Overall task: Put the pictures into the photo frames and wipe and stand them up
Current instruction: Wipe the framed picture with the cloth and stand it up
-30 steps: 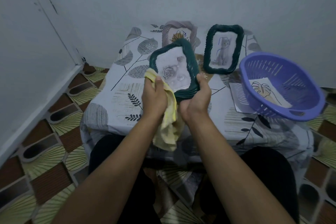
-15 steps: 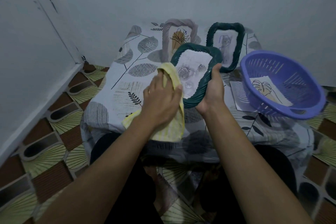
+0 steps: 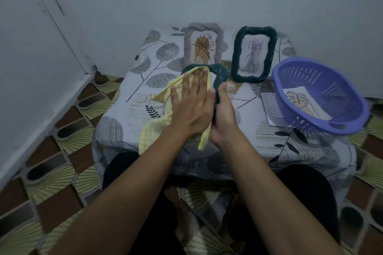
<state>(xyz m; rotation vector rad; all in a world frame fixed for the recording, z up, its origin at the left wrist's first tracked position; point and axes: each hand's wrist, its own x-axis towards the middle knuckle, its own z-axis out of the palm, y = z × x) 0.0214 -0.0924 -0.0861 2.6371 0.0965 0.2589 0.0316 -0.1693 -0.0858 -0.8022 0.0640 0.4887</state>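
A dark green woven photo frame (image 3: 220, 76) is held up over the table, gripped at its right edge by my right hand (image 3: 223, 116). My left hand (image 3: 192, 105) lies flat with straight fingers on a yellow cloth (image 3: 163, 116), pressing it against the frame's front; cloth and hand hide its picture. At the back of the table a grey-lilac frame (image 3: 204, 44) with a plant drawing stands upright. Beside it stands a second dark green frame (image 3: 253, 54) holding a figure sketch.
A purple plastic basket (image 3: 320, 94) sits at the table's right edge with a leaf drawing (image 3: 301, 102) inside and a sheet of paper (image 3: 269, 107) under it. The leaf-patterned tablecloth (image 3: 145, 91) covers a small table in a corner of white walls. The floor is patterned.
My left hand has spread flat and slid the yellow cloth across the frame's front, covering the picture. The frame has turned, and my right hand now holds its right edge.
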